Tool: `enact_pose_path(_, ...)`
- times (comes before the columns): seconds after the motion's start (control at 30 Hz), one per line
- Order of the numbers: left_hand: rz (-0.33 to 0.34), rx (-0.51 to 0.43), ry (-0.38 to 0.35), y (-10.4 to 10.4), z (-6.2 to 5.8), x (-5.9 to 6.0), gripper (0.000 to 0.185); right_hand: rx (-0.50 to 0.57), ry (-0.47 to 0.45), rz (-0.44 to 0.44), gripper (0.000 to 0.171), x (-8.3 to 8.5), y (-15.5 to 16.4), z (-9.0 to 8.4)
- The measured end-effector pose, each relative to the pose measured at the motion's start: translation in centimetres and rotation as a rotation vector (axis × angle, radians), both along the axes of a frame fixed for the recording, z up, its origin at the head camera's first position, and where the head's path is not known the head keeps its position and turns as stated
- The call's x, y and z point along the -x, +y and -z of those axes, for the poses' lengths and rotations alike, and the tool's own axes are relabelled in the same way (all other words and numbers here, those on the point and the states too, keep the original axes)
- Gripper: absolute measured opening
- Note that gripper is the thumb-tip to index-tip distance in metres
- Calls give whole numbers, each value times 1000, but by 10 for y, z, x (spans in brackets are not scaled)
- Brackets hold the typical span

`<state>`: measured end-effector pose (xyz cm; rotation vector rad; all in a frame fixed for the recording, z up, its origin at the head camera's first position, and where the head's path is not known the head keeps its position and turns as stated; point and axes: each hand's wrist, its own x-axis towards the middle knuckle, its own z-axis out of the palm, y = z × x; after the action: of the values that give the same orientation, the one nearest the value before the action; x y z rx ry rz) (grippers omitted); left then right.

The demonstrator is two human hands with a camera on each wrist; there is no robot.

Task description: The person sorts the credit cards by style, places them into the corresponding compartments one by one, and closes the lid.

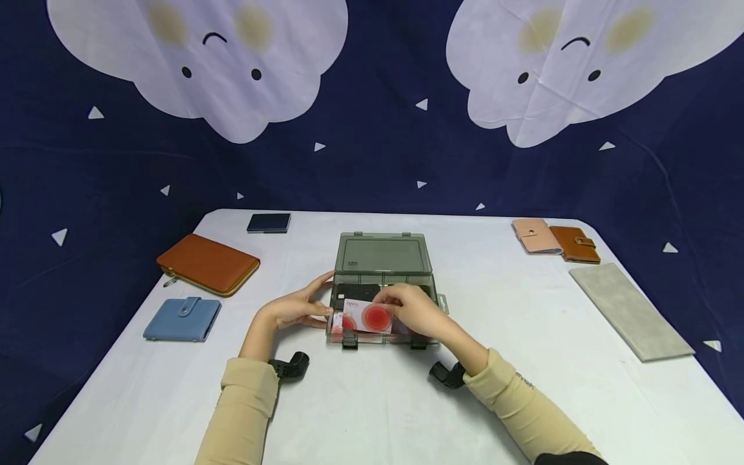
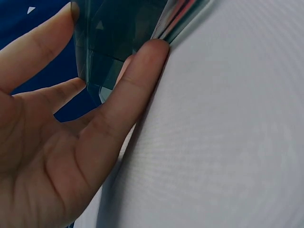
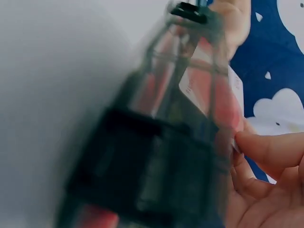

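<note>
A translucent grey-green plastic box (image 1: 383,255) with compartments stands on the table, its lid tipped back. My right hand (image 1: 415,310) pinches a white card (image 1: 367,315) with red circles between thumb and fingers, over the front of the box. In the right wrist view, the card (image 3: 236,90) shows beyond the box's front wall. My left hand (image 1: 298,307) touches the left side of the box, and in the left wrist view its fairly straight fingers (image 2: 128,85) rest against the wall. Other red-and-white cards (image 1: 336,323) lie inside, with dark items (image 1: 357,292) behind them.
To the left lie a brown zip wallet (image 1: 209,263), a blue snap wallet (image 1: 183,319) and a dark flat case (image 1: 268,223). On the right are a pink card holder (image 1: 536,236), a brown card holder (image 1: 574,244) and a long grey wallet (image 1: 631,312). Black latches (image 1: 350,340) stick out in front.
</note>
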<state>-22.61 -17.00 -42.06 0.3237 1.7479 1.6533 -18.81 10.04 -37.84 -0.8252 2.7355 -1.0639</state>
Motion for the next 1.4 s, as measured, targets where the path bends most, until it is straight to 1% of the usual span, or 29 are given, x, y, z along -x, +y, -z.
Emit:
enact_pose_path(0.17,-5,0,-2,-1,-1,-2,88,-42,-44,-20,32,-2,-8,7)
enact_pose_path(0.3,-5,-1,2,-2,-2,-3,89,-57,-69,-50,39,-3,-10,8)
enact_pose_path(0.47,-11,-2,-1,-4,-2,-4,88,-103,-62,-104,41,-6,-8,4)
enact_pose_path(0.57,-13,8,0,-4,-1,-3,88,-129,-68,-120,43,-7,-4,0)
enact_pose_path(0.63,-11,12,4,-3,-1,-3,88,-126,-60,-116,41,-2,3,-4)
enact_pose_path(0.7,-8,13,7,-2,-2,-2,88,-101,-43,-87,36,8,13,-10)
enact_pose_path(0.77,-8,12,5,-1,-2,-2,88,-38,-61,-23,33,23,27,-14)
enact_pose_path(0.83,-5,11,10,0,-2,-1,88,34,-131,66,37,42,43,-16)
enact_pose_path(0.93,-10,16,10,0,-1,0,88,128,-337,198,51,71,64,-10)
enact_pose_path(1.0,-9,19,11,0,-1,0,88,140,-480,264,58,87,73,-3)
enact_pose_path(1.03,-7,17,10,-1,0,0,89,148,-546,283,60,93,75,1)
enact_pose_path(1.1,-8,13,2,-2,1,0,91,176,-648,302,63,104,76,9)
enact_pose_path(1.17,-5,1,1,-2,2,0,93,266,-733,310,65,112,75,14)
enact_pose_path(1.2,-4,-6,3,-2,2,0,93,332,-768,316,66,115,74,16)
enact_pose_path(1.3,-2,-18,9,-2,3,1,95,549,-831,331,70,122,72,16)
enact_pose_path(1.33,1,-20,13,-2,3,1,95,613,-829,337,71,123,72,15)
enact_pose_path(1.4,4,-23,16,-1,3,1,95,714,-792,342,73,124,73,10)
